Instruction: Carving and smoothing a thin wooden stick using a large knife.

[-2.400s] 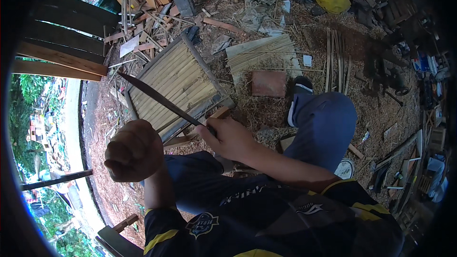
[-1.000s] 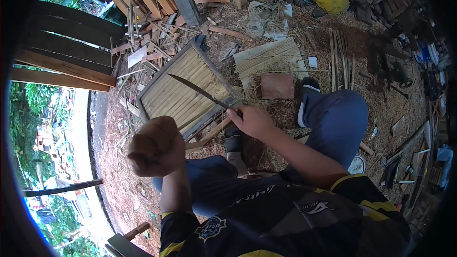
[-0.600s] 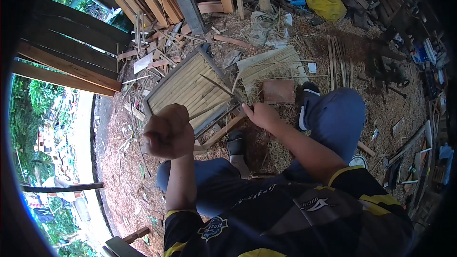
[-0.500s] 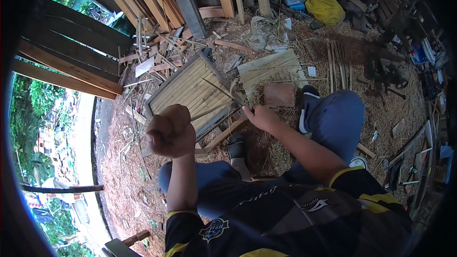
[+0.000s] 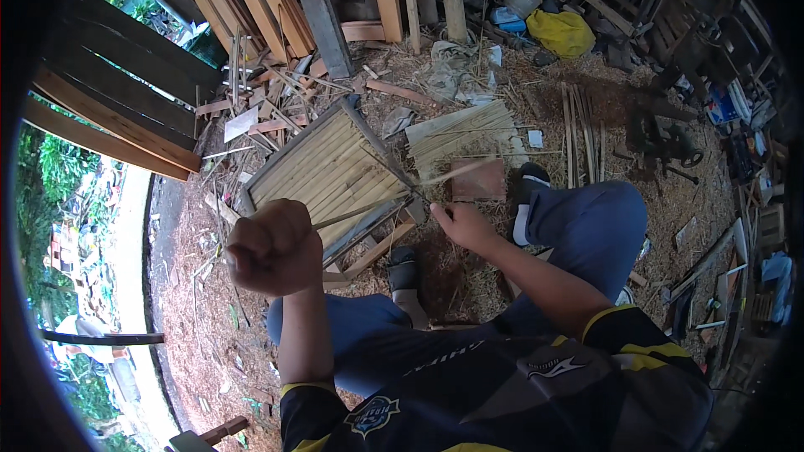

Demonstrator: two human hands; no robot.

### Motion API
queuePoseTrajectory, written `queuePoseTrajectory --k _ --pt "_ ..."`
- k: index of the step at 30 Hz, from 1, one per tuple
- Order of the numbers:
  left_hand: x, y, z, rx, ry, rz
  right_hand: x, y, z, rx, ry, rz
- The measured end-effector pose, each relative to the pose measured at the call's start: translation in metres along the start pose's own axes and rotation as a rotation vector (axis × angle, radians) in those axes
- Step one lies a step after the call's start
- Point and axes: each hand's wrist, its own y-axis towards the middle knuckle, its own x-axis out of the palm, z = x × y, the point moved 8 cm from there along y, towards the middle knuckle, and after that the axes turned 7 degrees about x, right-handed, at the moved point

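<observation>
My left hand is closed in a fist around one end of a thin bamboo strip. The strip slants up to the right, past my right hand, and its pale far end lies over a reddish flat block. My right hand is closed on a thin, dark, blade-like tool, its fingers partly hidden. Tool and strip meet just in front of this hand. Beneath them, a panel of bamboo slats in a dark wooden frame lies tilted on the floor, below and beyond my left hand.
The reddish block sits near my right foot, with a mat of thin bamboo strips beyond it. Long strips lie farther right, near a dark metal vise-like tool. A yellow bag and leaning planks stand at the back.
My left hand has drawn left and slightly down with the bamboo strip. The strip's pale end now shows beyond my right hand, which has shifted slightly down and right.
</observation>
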Motion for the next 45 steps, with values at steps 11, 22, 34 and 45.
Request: queuePoseTrajectory --k 11,22,34,45 --pt "0.018 -0.005 -0.017 -0.064 0.036 -0.121 -0.019 -0.04 -0.082 -0.174 0.241 -0.054" --pt "0.042 -0.018 -0.006 0.003 0.33 -0.192 -0.019 -0.058 -0.074 -0.284 0.22 -0.075" --pt "0.048 -0.028 -0.005 -0.056 0.174 -0.183 -0.023 -0.072 -0.083 -0.311 0.251 -0.099" --pt "0.071 -0.036 -0.007 -0.157 0.368 -0.29 -0.05 -0.098 -0.128 -0.484 0.295 -0.087"
